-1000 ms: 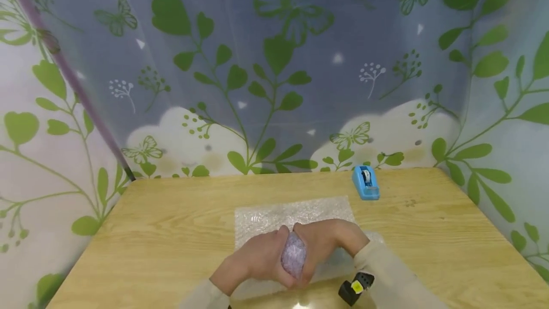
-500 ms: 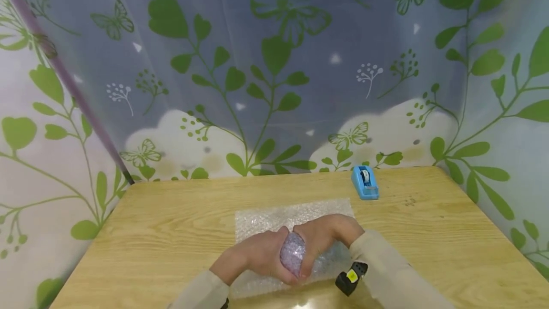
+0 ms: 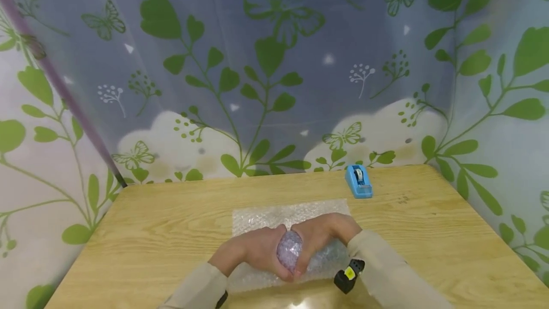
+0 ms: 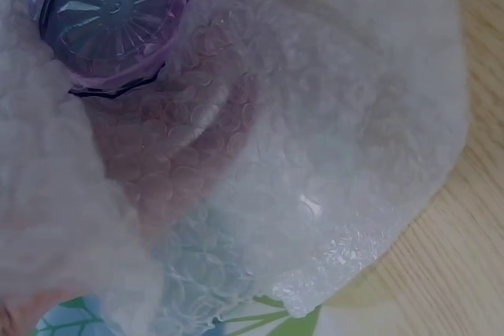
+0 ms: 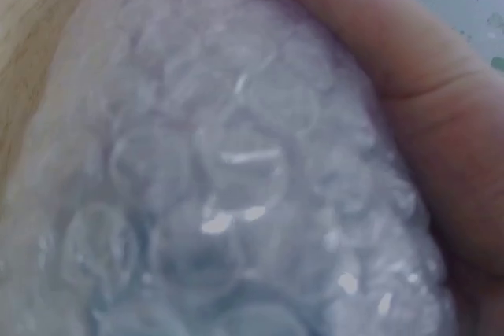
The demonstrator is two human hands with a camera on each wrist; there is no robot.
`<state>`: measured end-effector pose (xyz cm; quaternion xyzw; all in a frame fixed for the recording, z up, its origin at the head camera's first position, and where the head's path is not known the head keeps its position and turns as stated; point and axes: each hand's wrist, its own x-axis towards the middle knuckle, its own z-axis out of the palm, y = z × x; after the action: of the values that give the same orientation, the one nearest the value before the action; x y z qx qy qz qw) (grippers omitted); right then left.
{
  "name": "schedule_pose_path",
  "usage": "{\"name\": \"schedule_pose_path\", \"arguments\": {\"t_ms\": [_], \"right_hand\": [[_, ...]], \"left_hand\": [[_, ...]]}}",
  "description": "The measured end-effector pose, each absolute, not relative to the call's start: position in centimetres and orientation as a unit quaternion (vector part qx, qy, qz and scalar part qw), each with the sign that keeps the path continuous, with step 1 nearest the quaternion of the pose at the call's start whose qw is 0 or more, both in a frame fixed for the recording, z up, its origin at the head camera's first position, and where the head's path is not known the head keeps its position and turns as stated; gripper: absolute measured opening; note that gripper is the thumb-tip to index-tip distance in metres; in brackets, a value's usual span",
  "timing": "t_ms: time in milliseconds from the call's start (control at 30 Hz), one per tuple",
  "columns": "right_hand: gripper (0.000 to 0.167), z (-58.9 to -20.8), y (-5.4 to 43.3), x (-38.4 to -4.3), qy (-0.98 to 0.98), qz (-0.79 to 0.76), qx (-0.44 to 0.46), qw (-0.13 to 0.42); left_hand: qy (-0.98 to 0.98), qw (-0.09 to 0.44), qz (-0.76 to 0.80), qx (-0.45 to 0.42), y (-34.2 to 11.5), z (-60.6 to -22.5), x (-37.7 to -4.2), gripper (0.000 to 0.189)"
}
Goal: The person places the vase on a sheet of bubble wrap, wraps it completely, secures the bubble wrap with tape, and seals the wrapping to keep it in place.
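In the head view, both hands meet over a sheet of bubble wrap (image 3: pixel 257 213) lying on the table. Between them is a rounded bundle (image 3: pixel 289 251) covered in bubble wrap. My left hand (image 3: pixel 259 251) grips its left side, and my right hand (image 3: pixel 318 238) grips the right. The left wrist view shows the ribbed round base of a purple glass (image 4: pixel 116 17) inside the wrap, with fingers blurred behind the plastic. Close up in the right wrist view, layered wrap (image 5: pixel 220 179) fills the frame, with part of the right hand along its edge.
A blue tape dispenser (image 3: pixel 359 182) stands near the back edge of the wooden table (image 3: pixel 171 213), right of centre. Behind the table hangs a curtain (image 3: pixel 291 123) printed with leaves and butterflies. A black wrist device (image 3: pixel 348 276) hangs below the right sleeve.
The head view has shifted a little to the right. Both hands keep hold of the wrapped glass, and slightly more of its wrapped face shows between them.
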<state>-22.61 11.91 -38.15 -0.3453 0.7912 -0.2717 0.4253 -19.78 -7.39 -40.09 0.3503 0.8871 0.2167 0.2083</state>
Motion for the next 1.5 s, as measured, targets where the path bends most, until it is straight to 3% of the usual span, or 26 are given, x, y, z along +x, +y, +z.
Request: {"name": "schedule_pose_path", "arguments": {"t_ms": [233,467,667,800,933,1067,1233,1500], "right_hand": [[0.059,-38.5,11.9,-23.5,0.778,-0.267,-0.34,0.455],[0.06,-38.5,12.1,-23.4,0.781,-0.271,-0.354,0.438],[0.1,-38.1,12.7,-22.3,0.868,-0.216,-0.3,0.332],[0.112,-37.7,13.0,-20.9,0.903,-0.194,-0.295,0.246],[0.11,-37.2,12.9,-19.4,0.92,-0.169,-0.319,0.154],[0.092,-36.9,12.8,-17.9,0.925,-0.128,-0.352,0.064],[0.072,-37.2,12.8,-16.6,0.915,-0.089,-0.393,0.014],[0.096,-39.1,12.4,-16.3,0.92,-0.03,-0.389,-0.027]], "left_hand": [[0.865,0.235,0.259,0.36,-7.7,-40.3,-20.5,0.056],[0.844,0.264,0.281,0.372,-7.6,-40.4,-21.0,0.052],[0.829,0.271,0.298,0.387,-7.6,-40.6,-21.1,0.059],[0.842,0.269,0.283,0.371,-7.6,-40.6,-21.0,0.064],[0.853,0.279,0.273,0.346,-7.6,-40.4,-21.0,0.066],[0.849,0.283,0.282,0.346,-7.7,-40.3,-21.1,0.064],[0.841,0.279,0.287,0.364,-8.0,-40.5,-21.5,0.06],[0.785,0.319,0.336,0.412,-7.9,-40.7,-22.3,0.046]]}}
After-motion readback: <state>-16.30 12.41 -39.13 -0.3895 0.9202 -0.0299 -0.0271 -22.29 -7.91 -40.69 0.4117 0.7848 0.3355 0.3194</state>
